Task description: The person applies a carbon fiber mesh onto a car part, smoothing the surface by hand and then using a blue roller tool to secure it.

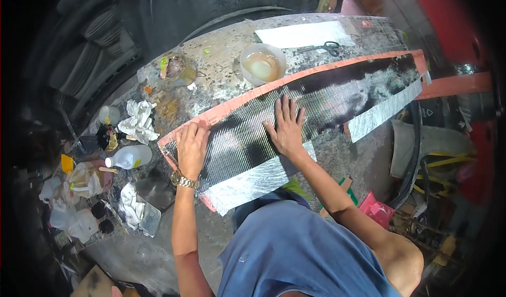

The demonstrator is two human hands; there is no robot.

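A long panel with a pink-orange rim [253, 95] lies across the bench, covered by glossy black woven cloth that looks like carbon fibre [329, 104]. My right hand [288, 127] presses flat on the middle of the cloth, open, fingers spread. At the left end my left hand [191, 148], a gold watch on its wrist, is closed with bent fingers at the cloth's edge and the rim. Its thumb and fingertips are partly hidden. Silvery-white fibre sheet [258, 178] shows under the near edge, and another such strip [387, 112] sticks out farther right.
Beyond the panel stand a bowl of cloudy liquid [263, 65], scissors [328, 47], a white fibre sheet [305, 34] and a messy can [177, 69]. To the left are a white bottle [130, 156], crumpled paper [139, 122] and several used cups. A pink item [376, 210] lies low at right.
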